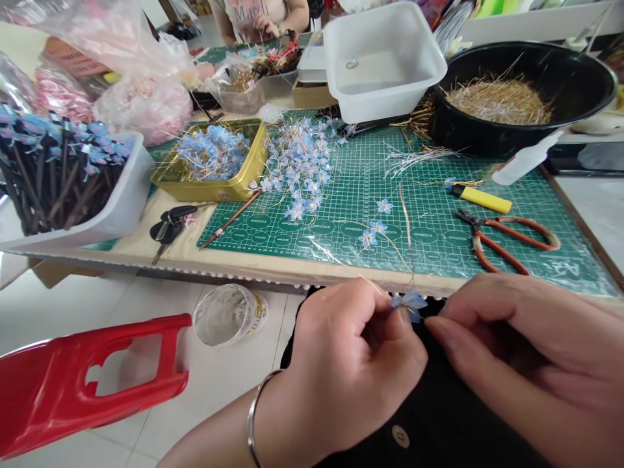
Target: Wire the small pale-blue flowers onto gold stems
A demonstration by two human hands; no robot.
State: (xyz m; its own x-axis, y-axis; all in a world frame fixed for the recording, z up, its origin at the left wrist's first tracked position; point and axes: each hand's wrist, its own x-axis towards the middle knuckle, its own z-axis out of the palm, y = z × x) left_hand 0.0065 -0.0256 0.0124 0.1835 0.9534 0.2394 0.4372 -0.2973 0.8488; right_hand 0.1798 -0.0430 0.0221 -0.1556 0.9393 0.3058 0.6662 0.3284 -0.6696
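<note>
Below the table's front edge, my left hand (358, 357) pinches a small blue flower (410, 303) with thin wires. To its right, my right hand (521, 351) has thumb and forefinger pressed together on a fine wire running from the flower. Long thin wires rise from the flower over the green cutting mat (302, 240). Three loose blue flowers (378, 227) lie on the mat just beyond my hands. Farther back is a heap of blue wired flowers (302, 162), beside a gold tin (209, 188) filled with more of them.
Orange-handled pliers (502, 240), a yellow lighter (482, 198) and a small bottle (526, 159) lie right. A black basin (507, 133) and white tub (385, 58) stand behind. Scissors (168, 227) and a bin of dark stems (131, 188) are left. A person (258, 19) sits opposite.
</note>
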